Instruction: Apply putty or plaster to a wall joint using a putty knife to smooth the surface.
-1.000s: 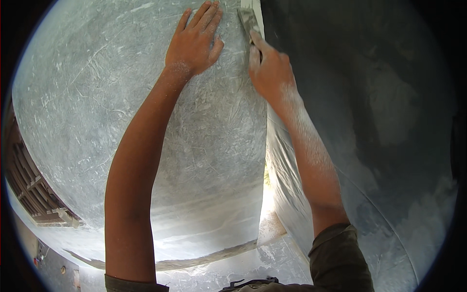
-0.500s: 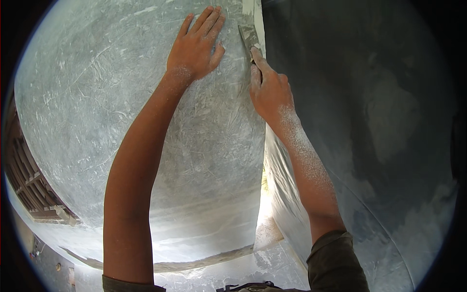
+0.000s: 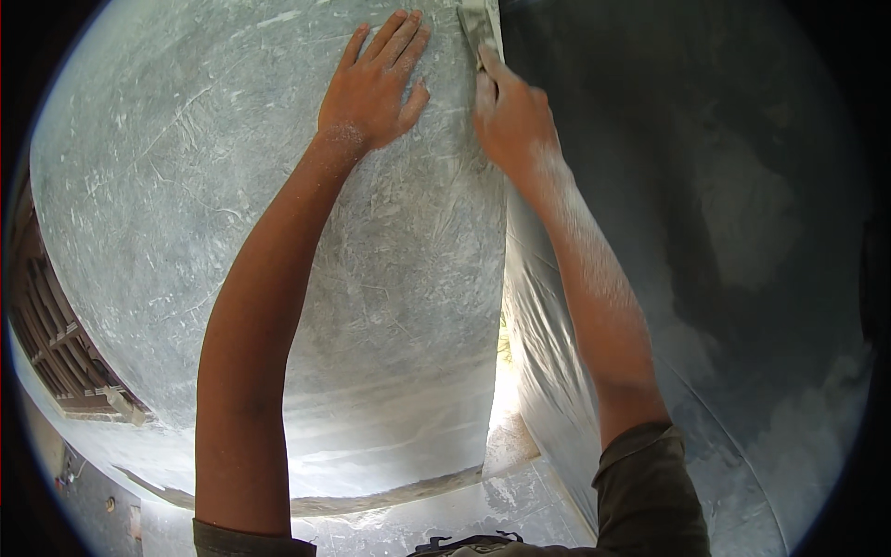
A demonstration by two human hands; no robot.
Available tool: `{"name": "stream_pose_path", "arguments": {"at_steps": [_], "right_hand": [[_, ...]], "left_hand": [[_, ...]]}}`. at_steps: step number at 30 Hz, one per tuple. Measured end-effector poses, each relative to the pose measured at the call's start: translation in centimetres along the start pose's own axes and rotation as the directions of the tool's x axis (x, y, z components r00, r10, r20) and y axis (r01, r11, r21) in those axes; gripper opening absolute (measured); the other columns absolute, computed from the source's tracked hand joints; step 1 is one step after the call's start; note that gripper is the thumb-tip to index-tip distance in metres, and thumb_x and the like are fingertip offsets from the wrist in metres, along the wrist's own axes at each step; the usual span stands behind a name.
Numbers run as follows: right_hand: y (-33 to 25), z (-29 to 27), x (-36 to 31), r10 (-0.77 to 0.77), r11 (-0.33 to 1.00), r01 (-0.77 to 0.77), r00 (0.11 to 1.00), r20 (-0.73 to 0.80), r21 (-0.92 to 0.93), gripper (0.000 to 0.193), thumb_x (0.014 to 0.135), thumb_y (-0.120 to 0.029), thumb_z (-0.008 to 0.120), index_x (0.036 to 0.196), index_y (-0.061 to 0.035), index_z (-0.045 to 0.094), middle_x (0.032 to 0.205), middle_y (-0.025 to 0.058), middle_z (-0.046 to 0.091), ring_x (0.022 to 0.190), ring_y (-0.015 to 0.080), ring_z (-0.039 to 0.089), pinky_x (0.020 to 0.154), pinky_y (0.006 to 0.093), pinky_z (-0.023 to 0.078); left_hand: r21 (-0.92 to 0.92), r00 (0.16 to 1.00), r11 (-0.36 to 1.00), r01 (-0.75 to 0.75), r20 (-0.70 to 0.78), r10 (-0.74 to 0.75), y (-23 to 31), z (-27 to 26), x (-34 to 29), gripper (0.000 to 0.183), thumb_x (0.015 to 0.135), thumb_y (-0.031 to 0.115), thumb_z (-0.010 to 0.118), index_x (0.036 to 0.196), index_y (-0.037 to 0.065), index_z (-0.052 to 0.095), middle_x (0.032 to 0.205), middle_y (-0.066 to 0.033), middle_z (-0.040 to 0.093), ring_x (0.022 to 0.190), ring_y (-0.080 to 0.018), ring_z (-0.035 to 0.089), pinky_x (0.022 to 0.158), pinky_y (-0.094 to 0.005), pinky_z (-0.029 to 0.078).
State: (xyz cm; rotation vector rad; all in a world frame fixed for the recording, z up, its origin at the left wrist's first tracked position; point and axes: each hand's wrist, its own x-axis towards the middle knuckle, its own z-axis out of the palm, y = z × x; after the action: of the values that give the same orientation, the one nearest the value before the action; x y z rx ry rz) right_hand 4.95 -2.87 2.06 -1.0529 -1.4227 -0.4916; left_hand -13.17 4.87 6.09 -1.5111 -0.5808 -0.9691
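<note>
Pressed flat on a grey plastered wall (image 3: 390,269), my left hand (image 3: 373,93) has its fingers spread and holds nothing. My right hand (image 3: 515,116) grips a scraper (image 3: 475,26) close to the wall's right-hand vertical edge. Its flat blade lies against the surface near the top of the view, and part of the handle is hidden in my fingers. White dust coats my right forearm and some of both hands. Pale streaks of filler run along the wall's edge by the blade.
A dark grey sheet (image 3: 742,232) hangs to the right of the wall edge, its folds reaching down. Bright light comes through a gap beside it. At the lower left is a brown barred window frame (image 3: 65,343). A ledge (image 3: 408,529) runs below.
My right hand and the scraper have moved up along the wall edge, the blade now reaching the top of the view. My left hand has stayed in place.
</note>
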Motion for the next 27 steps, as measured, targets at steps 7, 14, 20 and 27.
{"name": "stream_pose_path", "arguments": {"at_steps": [7, 14, 20, 27], "right_hand": [[-0.3, 1.0, -3.7, 0.068, 0.998, -0.066, 0.985, 0.16, -0.018, 0.045, 0.1, -0.022, 0.049, 0.144, -0.0145, 0.051, 0.102, 0.0313, 0.069, 0.098, 0.0504, 0.066, 0.09, 0.0561, 0.053], [-0.8, 2.6, 2.2, -0.072, 0.996, 0.073, 0.997, -0.022, 0.056, 0.051, 0.098, -0.021, 0.051, 0.148, -0.013, 0.047, 0.105, 0.0324, 0.068, 0.095, 0.0474, 0.069, 0.089, 0.0549, 0.054], [3.0, 5.0, 3.7, -0.176, 0.931, 0.196, 0.98, -0.092, 0.309, 0.045, 0.097, -0.025, 0.05, 0.132, 0.0032, 0.057, 0.109, 0.0347, 0.064, 0.107, 0.051, 0.06, 0.089, 0.0511, 0.05], [0.2, 2.6, 1.1, -0.038, 0.808, -0.144, 0.955, 0.294, 0.571, 0.055, 0.098, -0.024, 0.054, 0.151, -0.0136, 0.044, 0.111, 0.0261, 0.07, 0.089, 0.0358, 0.072, 0.076, 0.0452, 0.058]], "left_hand": [[-0.001, 0.994, 1.0, -0.01, 0.108, 0.01, -0.5, -0.6, -0.5, 0.066, 0.093, 0.034, 0.053, 0.151, 0.005, 0.041, 0.16, -0.0128, 0.036, 0.151, -0.0263, 0.027, 0.125, -0.0463, 0.017], [-0.404, 0.882, 0.854, -0.328, -0.456, 0.123, -2.3, 3.2, -0.1, 0.069, 0.091, 0.03, 0.055, 0.151, -0.001, 0.038, 0.158, -0.0185, 0.037, 0.15, -0.0321, 0.029, 0.123, -0.0483, 0.02], [-0.235, 0.989, 0.971, 0.046, 0.147, -0.011, 0.2, -1.5, 0.8, 0.059, 0.095, 0.028, 0.052, 0.145, -0.002, 0.046, 0.154, -0.0198, 0.042, 0.147, -0.0344, 0.033, 0.12, -0.0482, 0.025], [-0.347, 0.96, 0.926, 0.149, 0.274, -0.052, -1.5, -3.3, 1.0, 0.054, 0.097, 0.029, 0.051, 0.143, 0.0, 0.05, 0.152, -0.0211, 0.044, 0.145, -0.0364, 0.036, 0.119, -0.048, 0.028]]}}
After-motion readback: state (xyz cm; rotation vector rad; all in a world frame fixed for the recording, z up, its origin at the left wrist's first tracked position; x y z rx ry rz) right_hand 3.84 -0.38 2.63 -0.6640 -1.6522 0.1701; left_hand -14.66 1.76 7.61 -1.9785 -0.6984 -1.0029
